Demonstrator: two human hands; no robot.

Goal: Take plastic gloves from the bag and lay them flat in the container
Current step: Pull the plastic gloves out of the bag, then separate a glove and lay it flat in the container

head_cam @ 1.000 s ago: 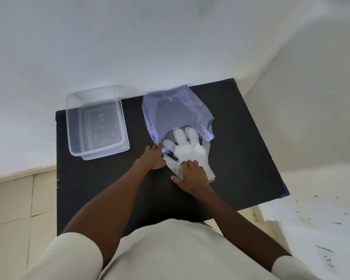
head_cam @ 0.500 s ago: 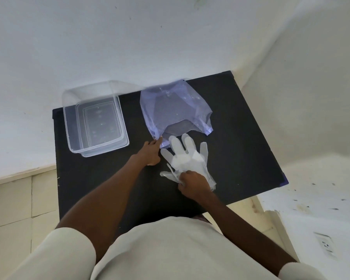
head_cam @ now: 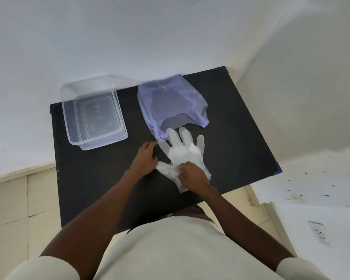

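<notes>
A stack of translucent white plastic gloves (head_cam: 181, 151) lies on the black table (head_cam: 236, 142), fingers pointing toward the bag's mouth. The pale purple plastic bag (head_cam: 170, 104) lies flat behind them. My right hand (head_cam: 192, 175) pinches the gloves at their cuff end. My left hand (head_cam: 144, 158) rests on the table just left of the gloves, fingers curled, touching the thumb part; whether it grips anything is unclear. A clear rectangular container (head_cam: 93, 116) stands at the back left, with nothing in it.
White walls close in behind and to the right of the table. A tiled floor shows at the left and a wall socket (head_cam: 318, 232) at the lower right. My light shirt fills the bottom of the view.
The gloves have been drawn out of the bag's mouth toward me and now lie outside it. My left hand has let go of the bag's corner and moved down beside the gloves.
</notes>
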